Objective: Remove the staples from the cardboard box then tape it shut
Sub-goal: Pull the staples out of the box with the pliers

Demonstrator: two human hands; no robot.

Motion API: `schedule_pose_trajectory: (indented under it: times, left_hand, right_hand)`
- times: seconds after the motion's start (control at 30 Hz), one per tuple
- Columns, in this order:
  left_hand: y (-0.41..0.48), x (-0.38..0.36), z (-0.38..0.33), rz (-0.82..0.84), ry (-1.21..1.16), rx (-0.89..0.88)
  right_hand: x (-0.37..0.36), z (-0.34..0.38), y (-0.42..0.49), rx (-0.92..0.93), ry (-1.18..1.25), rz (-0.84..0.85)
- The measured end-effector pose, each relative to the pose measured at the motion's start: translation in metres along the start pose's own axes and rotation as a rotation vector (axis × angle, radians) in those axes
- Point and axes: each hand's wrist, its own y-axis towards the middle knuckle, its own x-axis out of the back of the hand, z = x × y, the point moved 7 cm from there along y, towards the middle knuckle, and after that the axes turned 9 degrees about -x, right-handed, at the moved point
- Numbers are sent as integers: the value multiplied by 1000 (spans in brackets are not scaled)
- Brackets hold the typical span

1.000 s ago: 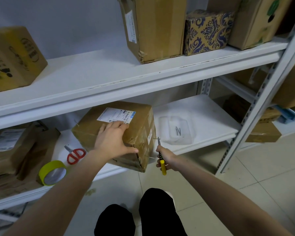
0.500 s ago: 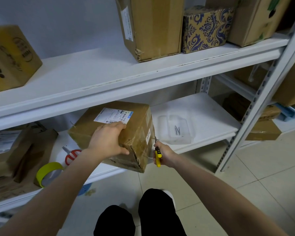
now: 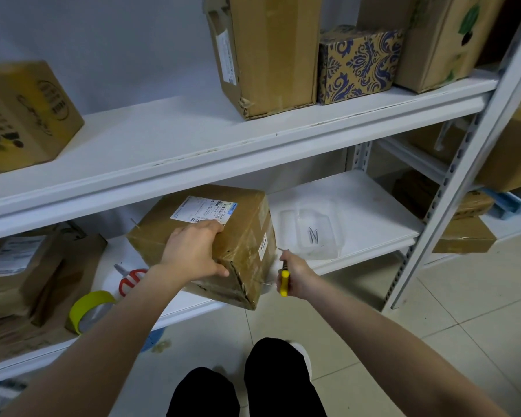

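Box sits on the lower shelf, turned at an angle, its near corner jutting past the shelf's front edge. A white label is stuck on its top face. The left hand lies flat on the top, fingers straight and reaching the label, thumb spread along the near edge: pressing down, not clutching. The right hand is just beside the box's right face with its fingers curled round a tool with a yellow handle. The thin metal tip points up, close to that face; whether it touches the cardboard I cannot tell. A staple sticks out of the box low on the right face, near the tool.

To the right on the same shelf is a clear tray with a few loose staples in it. To the left lie red scissors and a yellow tape roll, the roll standing on edge by the shelf front.
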Motion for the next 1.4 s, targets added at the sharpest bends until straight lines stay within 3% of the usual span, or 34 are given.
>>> schedule_pose_trajectory:
  times: [0.07,0.23,0.4,0.63,0.77,0.87,0.97,1.03,1.2,1.4]
  left_hand:
    - [1,1,-3,1,-5,1]
    - [2,2,-10,-21,-8,6]
    - [4,3,-21,-31,15,18]
    - [17,6,-36,-62,53,79]
    - [22,3,-41,-104,55,127]
    - [22,-2,-44,-159,-19,114]
    - [14,-2,-49,-248,-124,25]
    - [6,3,-48,-316,-164,-12]
    - [-7,10,-44,-340,-145,-45]
    - [16,1,-63,-142,-83,-131]
  right_hand:
    - [12,7,-3,25,17,1]
    - [36,33,-24,241,-350,-126]
    - [61,57,-39,406,-697,-383]
    - [77,82,-30,361,-1062,-585]
    - [77,81,-35,424,-1040,-650]
    - [67,66,-37,437,-920,-468]
    - [56,24,-31,194,-637,-136]
    - [50,-2,-29,70,-579,-18]
    - [37,-27,-27,22,-604,11]
    - [22,-20,-21,46,-611,-6]
